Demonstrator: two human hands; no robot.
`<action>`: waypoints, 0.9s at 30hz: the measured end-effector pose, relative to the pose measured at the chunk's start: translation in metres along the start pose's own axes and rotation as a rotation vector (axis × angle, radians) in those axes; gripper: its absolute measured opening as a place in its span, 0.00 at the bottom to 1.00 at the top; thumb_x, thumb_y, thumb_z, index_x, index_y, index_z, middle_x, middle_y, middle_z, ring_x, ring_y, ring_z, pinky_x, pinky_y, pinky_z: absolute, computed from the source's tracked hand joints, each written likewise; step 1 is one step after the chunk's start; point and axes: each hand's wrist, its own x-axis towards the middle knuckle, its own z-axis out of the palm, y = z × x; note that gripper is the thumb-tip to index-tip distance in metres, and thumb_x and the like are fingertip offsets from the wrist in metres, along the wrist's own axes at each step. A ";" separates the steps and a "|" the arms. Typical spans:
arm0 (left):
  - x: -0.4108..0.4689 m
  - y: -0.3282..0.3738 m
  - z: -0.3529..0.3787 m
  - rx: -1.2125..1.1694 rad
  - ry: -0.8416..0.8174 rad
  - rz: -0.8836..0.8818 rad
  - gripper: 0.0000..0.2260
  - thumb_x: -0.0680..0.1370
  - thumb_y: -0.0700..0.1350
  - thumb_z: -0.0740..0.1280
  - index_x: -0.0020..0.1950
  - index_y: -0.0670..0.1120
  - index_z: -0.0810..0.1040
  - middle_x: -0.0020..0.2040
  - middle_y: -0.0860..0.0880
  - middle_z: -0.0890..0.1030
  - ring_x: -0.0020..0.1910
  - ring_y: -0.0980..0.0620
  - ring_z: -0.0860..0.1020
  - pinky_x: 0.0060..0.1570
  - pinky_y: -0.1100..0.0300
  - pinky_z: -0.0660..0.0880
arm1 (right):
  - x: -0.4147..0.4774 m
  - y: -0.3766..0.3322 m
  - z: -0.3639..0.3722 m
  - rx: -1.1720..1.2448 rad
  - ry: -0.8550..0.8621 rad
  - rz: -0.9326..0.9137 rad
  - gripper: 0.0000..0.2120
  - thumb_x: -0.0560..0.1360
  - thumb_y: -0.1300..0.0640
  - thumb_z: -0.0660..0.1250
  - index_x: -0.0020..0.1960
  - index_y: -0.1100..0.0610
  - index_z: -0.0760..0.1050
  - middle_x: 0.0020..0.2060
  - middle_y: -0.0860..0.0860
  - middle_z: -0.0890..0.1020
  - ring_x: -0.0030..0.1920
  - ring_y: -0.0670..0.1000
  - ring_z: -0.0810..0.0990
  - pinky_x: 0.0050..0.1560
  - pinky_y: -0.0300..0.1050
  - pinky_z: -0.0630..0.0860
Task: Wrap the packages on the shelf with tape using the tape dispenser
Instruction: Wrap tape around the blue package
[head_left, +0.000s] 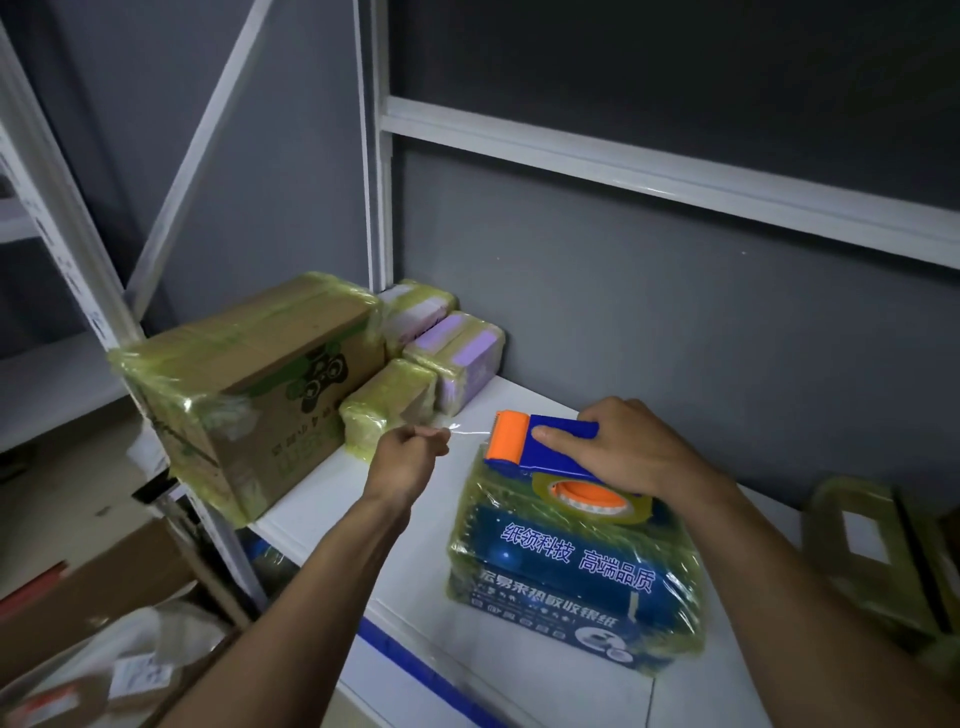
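Observation:
A blue package (566, 577) with white lettering, covered in shiny tape, lies on the white shelf (332, 514). On its top rests a blue tape dispenser (540, 447) with an orange roller and a tape roll (592, 501). My right hand (623, 452) grips the dispenser from above. My left hand (410, 452) is to the left of the dispenser, fingers pinched on the clear tape end (462, 430) stretched out from the roller.
A large taped cardboard box (244, 400) stands at the shelf's left end, with three small taped packages (447, 358) behind it. Another taped package (878, 551) lies at the right. White shelf uprights (379, 156) and a grey wall stand behind. Boxes sit on the floor lower left.

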 end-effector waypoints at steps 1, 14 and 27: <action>0.001 -0.001 -0.001 0.022 0.015 0.022 0.05 0.79 0.45 0.69 0.50 0.44 0.83 0.42 0.51 0.83 0.43 0.55 0.77 0.41 0.60 0.68 | 0.001 -0.002 0.001 0.004 0.004 0.001 0.37 0.67 0.19 0.64 0.39 0.55 0.80 0.30 0.48 0.84 0.29 0.44 0.83 0.34 0.44 0.78; 0.016 -0.016 -0.029 0.134 0.064 0.192 0.12 0.80 0.35 0.62 0.44 0.42 0.84 0.43 0.50 0.85 0.47 0.55 0.82 0.48 0.60 0.74 | 0.007 0.010 -0.013 -0.096 -0.105 0.105 0.35 0.64 0.19 0.68 0.42 0.53 0.81 0.34 0.48 0.85 0.35 0.48 0.85 0.32 0.41 0.76; 0.020 -0.065 -0.026 -0.170 0.098 -0.135 0.04 0.77 0.47 0.74 0.47 0.47 0.85 0.43 0.51 0.85 0.46 0.59 0.79 0.51 0.56 0.70 | 0.029 -0.015 0.005 -0.323 -0.197 0.139 0.36 0.61 0.19 0.69 0.41 0.53 0.74 0.39 0.51 0.79 0.38 0.51 0.80 0.33 0.43 0.67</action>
